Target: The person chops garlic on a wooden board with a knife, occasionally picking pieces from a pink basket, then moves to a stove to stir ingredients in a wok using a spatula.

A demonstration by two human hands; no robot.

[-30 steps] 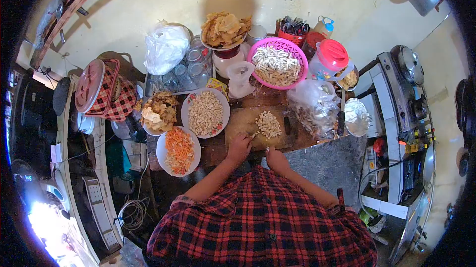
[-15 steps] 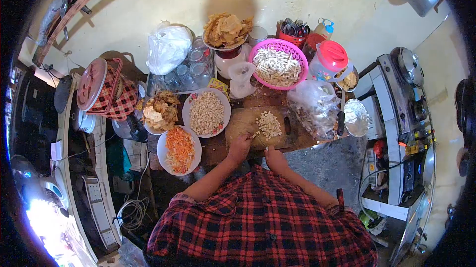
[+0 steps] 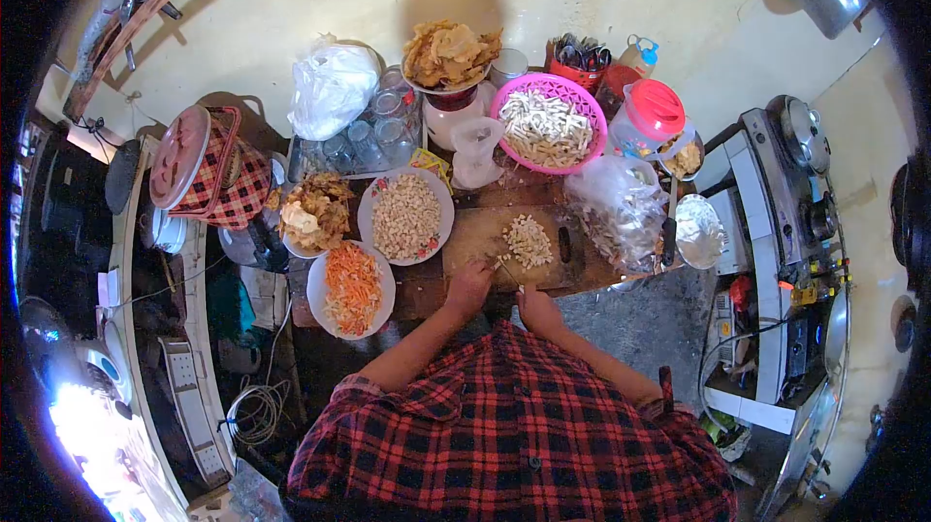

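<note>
My right hand (image 3: 539,312) is closed around the handle of a knife (image 3: 507,273) at the front edge of the wooden cutting board (image 3: 470,229). The thin blade points up and left toward my left hand (image 3: 471,287). That hand rests on the board's front left part with its fingers drawn together; whatever lies under them is too small to make out. Just beyond the knife sits a loose pile of small pale diced pieces (image 3: 528,241). To the left, a white plate (image 3: 445,194) is heaped with similar cubes (image 3: 405,217).
A pink basket (image 3: 598,116) holds pale cut sticks. A plate with shredded orange and pale vegetables (image 3: 353,289) stands front left, near fried pieces (image 3: 316,212). Right of the board are a clear plastic bag (image 3: 618,207), another knife (image 3: 669,231) and a foil-covered bowl (image 3: 700,231).
The view has shifted very slightly. Both hands stay at the board in nearly the same position, and the diced pile looks much the same.
</note>
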